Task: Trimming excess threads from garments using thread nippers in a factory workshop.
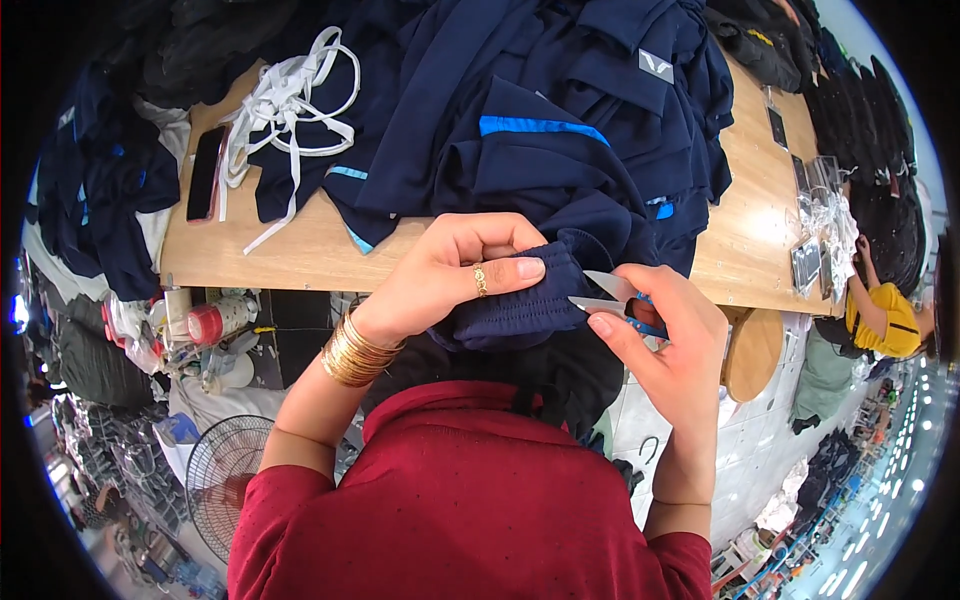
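Observation:
My left hand point(470, 265) pinches the gathered, stitched elastic edge of a navy garment point(520, 312) at the table's near edge, thumb on top. In my right hand point(665, 330) is a small pair of scissors point(605, 295) with a blue handle. Their blades stand apart and point left, with the tips at the right end of the elastic edge. Whether they touch thread or cloth I cannot tell. From there the garment runs back into a heap of navy clothes point(560, 170) with bright blue strips.
On the wooden table point(300, 250), a tangle of white cord point(290, 110) lies left of the heap, beside a dark phone point(206, 172). Clear plastic packets point(815, 220) lie at the right. A fan point(228, 480) stands low on the left, a round stool point(755, 355) on the right. Another person point(885, 320) in yellow is far right.

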`<action>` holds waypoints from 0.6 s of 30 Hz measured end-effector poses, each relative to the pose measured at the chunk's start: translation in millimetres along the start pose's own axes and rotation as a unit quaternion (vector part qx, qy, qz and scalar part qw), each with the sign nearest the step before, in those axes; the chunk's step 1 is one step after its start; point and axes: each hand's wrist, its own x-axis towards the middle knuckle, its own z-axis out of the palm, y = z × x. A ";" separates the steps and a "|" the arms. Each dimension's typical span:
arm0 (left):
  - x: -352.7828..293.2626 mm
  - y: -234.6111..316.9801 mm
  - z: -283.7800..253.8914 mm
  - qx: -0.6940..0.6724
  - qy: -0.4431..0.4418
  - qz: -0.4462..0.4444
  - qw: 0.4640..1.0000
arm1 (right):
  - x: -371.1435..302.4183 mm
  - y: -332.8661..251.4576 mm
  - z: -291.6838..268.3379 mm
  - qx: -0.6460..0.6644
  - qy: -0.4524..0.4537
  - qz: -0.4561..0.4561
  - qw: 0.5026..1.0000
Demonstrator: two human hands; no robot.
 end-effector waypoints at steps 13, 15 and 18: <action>0.1 -0.1 0.5 0.005 -0.003 -0.001 1.000 | 1.4 -4.0 -5.0 -0.056 -0.002 -0.037 0.998; -0.3 0.0 -0.1 0.006 -0.007 0.003 1.000 | 1.5 -4.5 -4.9 -0.054 0.001 -0.039 0.998; 0.3 1.3 2.0 0.006 -0.005 -0.006 1.000 | 1.5 -5.3 -6.9 -0.060 0.004 -0.044 0.997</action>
